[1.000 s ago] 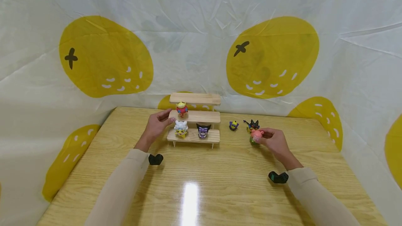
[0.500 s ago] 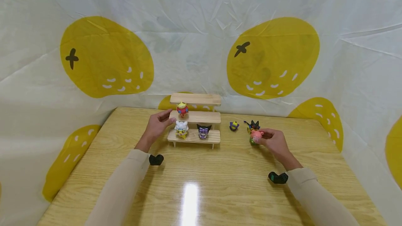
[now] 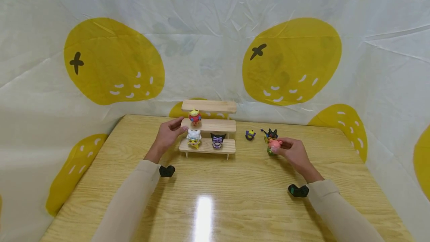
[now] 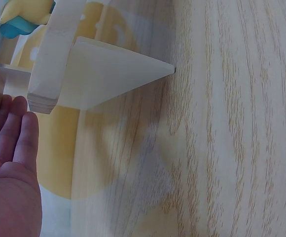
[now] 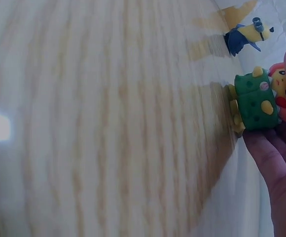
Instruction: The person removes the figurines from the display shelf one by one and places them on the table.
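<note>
– While the left hand rests at the three-tier wooden stand, what does the right hand have?

– It pinches a pink-hooded Pikachu figurine in a green suit, thumb on the hood, fingers curled on the opposite side

– Where exactly is that?

– Well to the right of the stand, upright at the tabletop; whether its feet touch the wood I cannot tell

– And close by?

– Just behind it is a black-eared figurine, partly hidden. A caped minion figurine stands between that pair and the stand

– How is the left grip?

– Loose: the fingers stretch nearly straight by the stand's left end, near the middle shelf, with the thumb apart from them at the front. Whether they press the wood I cannot tell

– What do the shelves hold?

– At the left of the middle one, a red figurine with a yellow top. On the bottom one, a white-hooded yellow figurine at the left and a purple-bowed figurine at the right
</note>
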Tool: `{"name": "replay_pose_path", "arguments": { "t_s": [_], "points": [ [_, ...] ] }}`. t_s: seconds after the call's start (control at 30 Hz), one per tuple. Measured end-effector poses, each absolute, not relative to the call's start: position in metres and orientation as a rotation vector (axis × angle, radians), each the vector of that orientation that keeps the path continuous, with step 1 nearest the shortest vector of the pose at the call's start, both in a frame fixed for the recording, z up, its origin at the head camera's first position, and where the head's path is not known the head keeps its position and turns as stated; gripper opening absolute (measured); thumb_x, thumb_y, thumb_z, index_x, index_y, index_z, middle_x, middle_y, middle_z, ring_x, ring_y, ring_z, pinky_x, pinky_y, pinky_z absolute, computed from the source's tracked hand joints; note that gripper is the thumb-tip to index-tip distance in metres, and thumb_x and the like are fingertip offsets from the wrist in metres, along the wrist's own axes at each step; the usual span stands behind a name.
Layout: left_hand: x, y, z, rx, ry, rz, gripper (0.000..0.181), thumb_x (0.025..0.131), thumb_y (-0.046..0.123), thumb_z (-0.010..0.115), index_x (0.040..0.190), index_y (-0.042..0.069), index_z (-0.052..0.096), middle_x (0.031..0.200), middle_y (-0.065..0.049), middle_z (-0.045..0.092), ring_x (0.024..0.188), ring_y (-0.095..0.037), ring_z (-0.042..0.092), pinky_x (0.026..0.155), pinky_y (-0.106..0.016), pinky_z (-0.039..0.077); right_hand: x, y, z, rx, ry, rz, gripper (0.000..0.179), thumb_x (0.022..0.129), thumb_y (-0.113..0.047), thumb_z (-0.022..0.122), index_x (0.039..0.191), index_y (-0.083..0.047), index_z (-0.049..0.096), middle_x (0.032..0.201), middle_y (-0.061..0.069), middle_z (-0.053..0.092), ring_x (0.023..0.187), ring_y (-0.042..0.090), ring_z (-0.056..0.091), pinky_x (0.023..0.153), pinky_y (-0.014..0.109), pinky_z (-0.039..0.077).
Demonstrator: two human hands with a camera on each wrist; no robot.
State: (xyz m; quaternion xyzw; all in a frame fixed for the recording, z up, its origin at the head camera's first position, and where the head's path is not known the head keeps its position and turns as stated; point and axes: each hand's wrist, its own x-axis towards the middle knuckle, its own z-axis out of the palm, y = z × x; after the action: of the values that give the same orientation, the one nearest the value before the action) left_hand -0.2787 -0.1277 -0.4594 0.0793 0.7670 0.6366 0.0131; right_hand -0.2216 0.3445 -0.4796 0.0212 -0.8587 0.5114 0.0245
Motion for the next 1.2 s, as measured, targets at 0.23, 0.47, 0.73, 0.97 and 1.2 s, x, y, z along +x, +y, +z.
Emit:
{"name": "replay_pose_path", "arguments": {
  "t_s": [0.23,0.47,0.73,0.97,1.2],
  "points": [
    [-0.278,-0.128,-0.458,0.235,2.378,1.988,0.057,0.102,0.017,0.069,0.154,0.004,0.05,0.158,-0.022,0.049,0.147,-0.036,0.05,0.114,-0.043,0.049,-0.221,0.346,-0.478,0.098,-2.738,1.462,0.053,0.095,-0.02,0.08,0.136,0.009,0.063,0.129,0.031,0.069,0.106,0.013,0.073,0.081,0.008,0.053],
    [-0.278,-0.128,-0.459,0.231,2.377,1.974,0.06,0.103,0.017,0.069,0.156,0.002,0.046,0.16,-0.021,0.048,0.147,-0.035,0.049,0.115,-0.042,0.049,-0.219,0.35,-0.478,0.099,-2.761,1.404,0.054,0.093,-0.024,0.081,0.135,0.006,0.065,0.129,0.027,0.07,0.114,0.029,0.071,0.08,0.011,0.056],
    [-0.277,-0.126,-0.459,0.227,2.387,1.975,0.061,0.102,0.016,0.069,0.156,0.001,0.046,0.16,-0.021,0.048,0.148,-0.036,0.049,0.115,-0.042,0.048,-0.214,0.355,-0.47,0.086,-2.732,1.426,0.055,0.095,-0.024,0.079,0.138,0.006,0.062,0.131,0.028,0.069,0.095,-0.012,0.061,0.079,0.011,0.056],
    [-0.276,-0.126,-0.458,0.228,2.373,1.977,0.061,0.102,0.018,0.07,0.156,0.002,0.047,0.16,-0.02,0.049,0.148,-0.035,0.049,0.115,-0.042,0.049,-0.211,0.36,-0.452,0.094,-2.671,1.425,0.058,0.098,-0.028,0.076,0.143,0.004,0.059,0.139,0.03,0.064,0.105,-0.006,0.063,0.082,0.007,0.054],
    [-0.277,-0.127,-0.456,0.22,2.367,1.977,0.061,0.102,0.018,0.07,0.156,0.001,0.046,0.159,-0.02,0.049,0.148,-0.035,0.049,0.116,-0.043,0.048,-0.212,0.359,-0.431,0.089,-2.596,1.458,0.058,0.098,-0.027,0.076,0.143,0.004,0.059,0.138,0.025,0.065,0.098,-0.016,0.06,0.082,0.005,0.054]
  ]
}}
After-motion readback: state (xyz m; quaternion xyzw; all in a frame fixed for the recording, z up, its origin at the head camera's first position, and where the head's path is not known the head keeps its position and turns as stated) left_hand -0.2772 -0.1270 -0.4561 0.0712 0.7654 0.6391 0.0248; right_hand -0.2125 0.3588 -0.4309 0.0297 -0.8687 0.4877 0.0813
